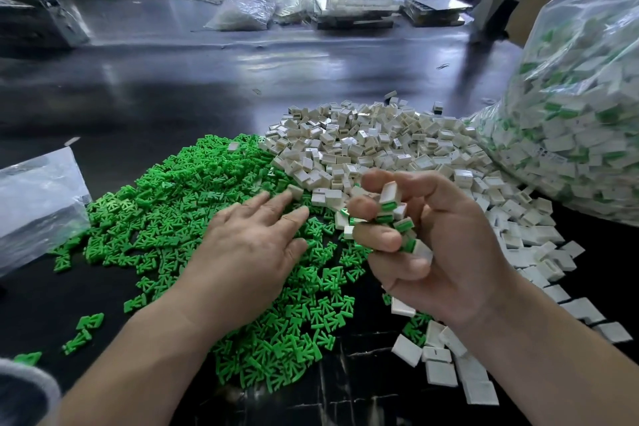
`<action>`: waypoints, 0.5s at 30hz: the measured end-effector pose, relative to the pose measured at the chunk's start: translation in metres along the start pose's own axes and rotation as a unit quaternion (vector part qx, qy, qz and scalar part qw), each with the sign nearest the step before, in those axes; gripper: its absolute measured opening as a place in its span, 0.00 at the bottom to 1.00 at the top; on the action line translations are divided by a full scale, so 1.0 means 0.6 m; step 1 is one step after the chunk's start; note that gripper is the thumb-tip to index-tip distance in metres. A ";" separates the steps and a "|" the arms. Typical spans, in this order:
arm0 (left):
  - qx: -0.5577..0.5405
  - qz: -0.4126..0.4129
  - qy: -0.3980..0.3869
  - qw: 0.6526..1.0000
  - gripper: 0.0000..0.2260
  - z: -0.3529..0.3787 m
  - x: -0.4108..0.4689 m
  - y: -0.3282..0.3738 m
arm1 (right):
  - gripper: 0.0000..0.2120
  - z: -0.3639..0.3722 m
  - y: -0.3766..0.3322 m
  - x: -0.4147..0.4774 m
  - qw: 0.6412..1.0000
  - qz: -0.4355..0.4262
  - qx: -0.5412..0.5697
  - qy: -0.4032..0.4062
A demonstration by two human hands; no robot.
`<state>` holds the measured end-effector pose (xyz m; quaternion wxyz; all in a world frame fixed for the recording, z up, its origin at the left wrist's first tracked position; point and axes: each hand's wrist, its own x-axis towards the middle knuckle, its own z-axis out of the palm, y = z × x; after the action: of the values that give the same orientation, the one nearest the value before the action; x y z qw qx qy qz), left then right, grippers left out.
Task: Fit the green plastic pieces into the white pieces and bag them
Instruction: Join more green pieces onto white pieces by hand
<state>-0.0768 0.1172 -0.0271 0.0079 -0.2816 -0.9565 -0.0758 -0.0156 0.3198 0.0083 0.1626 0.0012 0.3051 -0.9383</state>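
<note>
Left hand (249, 252): palm down, fingers straight and slightly spread, lying flat on the green pieces (166, 204). Its fingertips reach the line where the green heap meets the white one, and one fingertip touches a single white piece (296, 191).
Right hand (446, 252): held just above the heaps with the palm turned inward, thumb and fingers curled round a small cluster of assembled pieces (392, 209).
Assembled pieces: white blocks with green ends showing, packed between the curled fingers and the palm. There are several, but the exact count is unclear.
Green heap: wide and loose on the dark, glossy surface (173, 86), under and around the left hand. It runs from the clear bag (38, 204) at the left edge towards the near side. A few strays (86, 327) lie apart at lower left.
White pieces (373, 145): a heap just beyond both hands, touching the green heap along its left side. A trail of loose blocks (446, 367) runs down the right, beside and under the right forearm.
Filled bag (581, 107): large, clear, at far right and packed with white-and-green pieces. It rests against the white heap, to the right of the right hand.
Clear bag: lies beside the green heap. Its contents are hard to make out.
Far side: more plastic bags (242, 10) lie across the surface, blurred.
</note>
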 end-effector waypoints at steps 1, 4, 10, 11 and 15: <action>0.011 0.009 0.004 1.000 0.25 -0.001 -0.002 0.000 | 0.08 -0.001 -0.004 -0.001 1.000 -0.006 -0.001 0.004; 0.007 0.032 0.009 0.999 0.28 -0.010 -0.007 0.011 | 0.06 -0.003 -0.015 -0.003 0.999 -0.019 -0.016 0.029; 0.011 0.134 -0.030 0.991 0.28 -0.001 -0.010 0.047 | 0.10 -0.013 -0.031 -0.001 0.955 -0.050 -0.239 0.166; 0.013 0.138 -0.028 0.990 0.27 -0.002 -0.010 0.047 | 0.08 -0.016 -0.031 -0.002 0.935 -0.059 -0.303 0.175; -0.007 0.154 0.011 0.988 0.21 -0.007 -0.009 0.044 | 0.06 -0.021 -0.032 -0.009 0.879 -0.076 -0.439 0.172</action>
<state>-0.0585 0.1354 -0.0193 0.0280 -0.4250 -0.9009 -0.0830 -0.0177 0.3431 0.0097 0.0197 0.0684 0.7077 -0.7029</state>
